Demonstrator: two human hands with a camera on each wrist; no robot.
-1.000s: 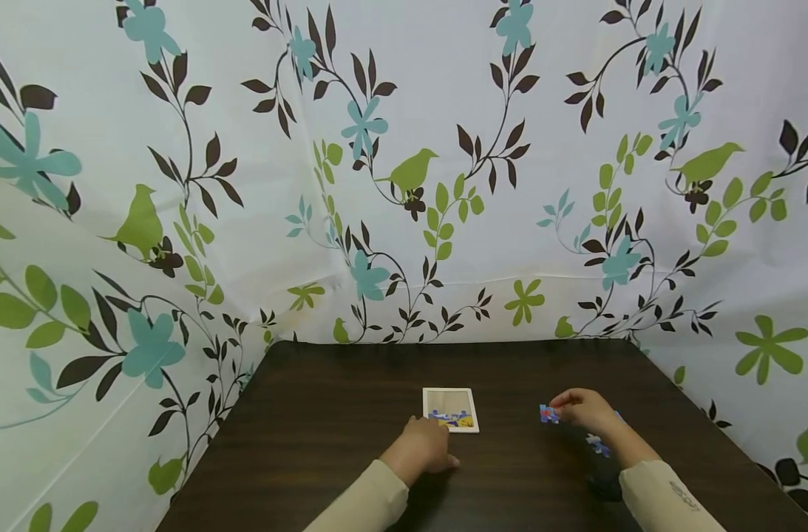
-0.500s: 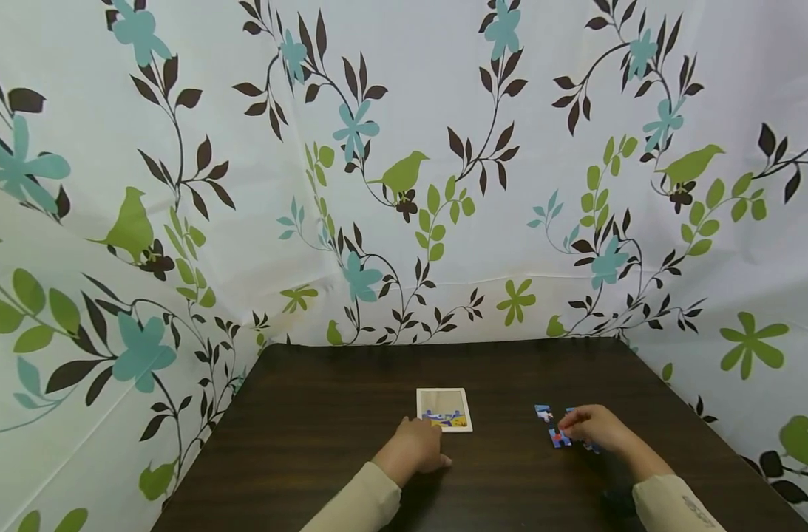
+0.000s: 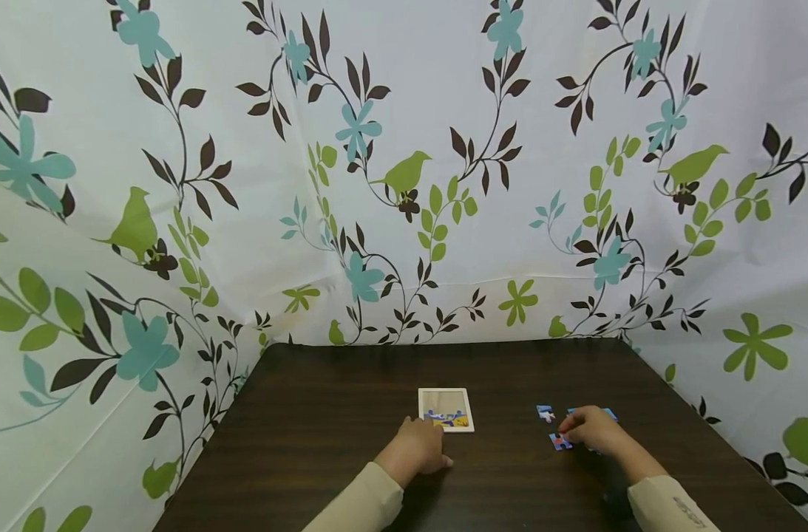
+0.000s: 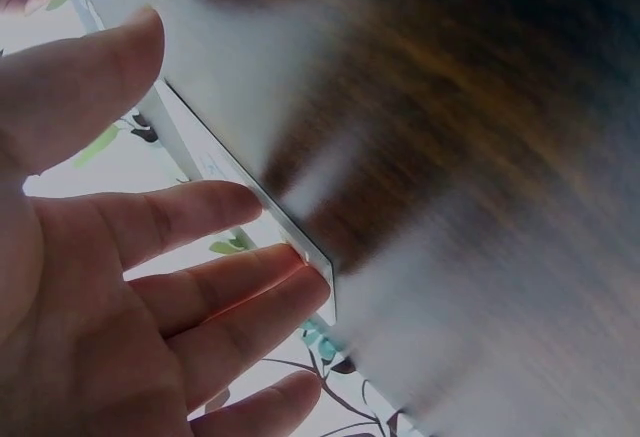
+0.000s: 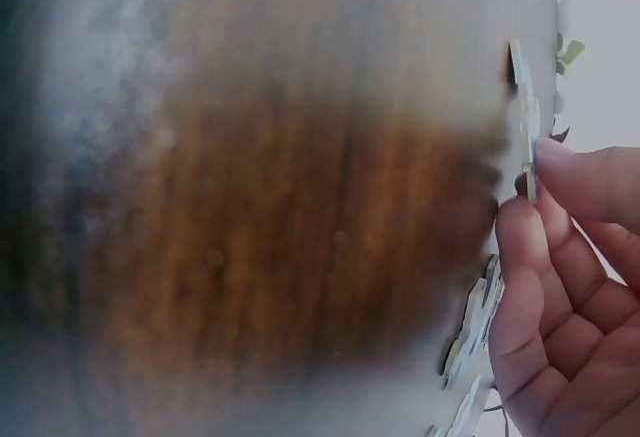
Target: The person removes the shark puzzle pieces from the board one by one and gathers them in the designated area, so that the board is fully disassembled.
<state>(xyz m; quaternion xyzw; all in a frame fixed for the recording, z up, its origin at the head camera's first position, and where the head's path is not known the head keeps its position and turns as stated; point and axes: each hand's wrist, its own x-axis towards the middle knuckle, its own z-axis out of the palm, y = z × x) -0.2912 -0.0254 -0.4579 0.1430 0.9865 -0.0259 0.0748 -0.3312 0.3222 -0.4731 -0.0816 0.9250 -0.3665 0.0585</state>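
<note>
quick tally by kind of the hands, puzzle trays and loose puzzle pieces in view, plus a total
Hands: 2, the left hand and the right hand
Puzzle tray: 1
Loose puzzle pieces: at least 4, as the right hand hides part of the group
Total: at least 7

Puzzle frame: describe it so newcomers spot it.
On the dark table, find the left hand. It touches the puzzle frame, a pale-rimmed rectangle. Unlike the loose pieces near the right hand, it is bordered, with picture only in its near part.
</note>
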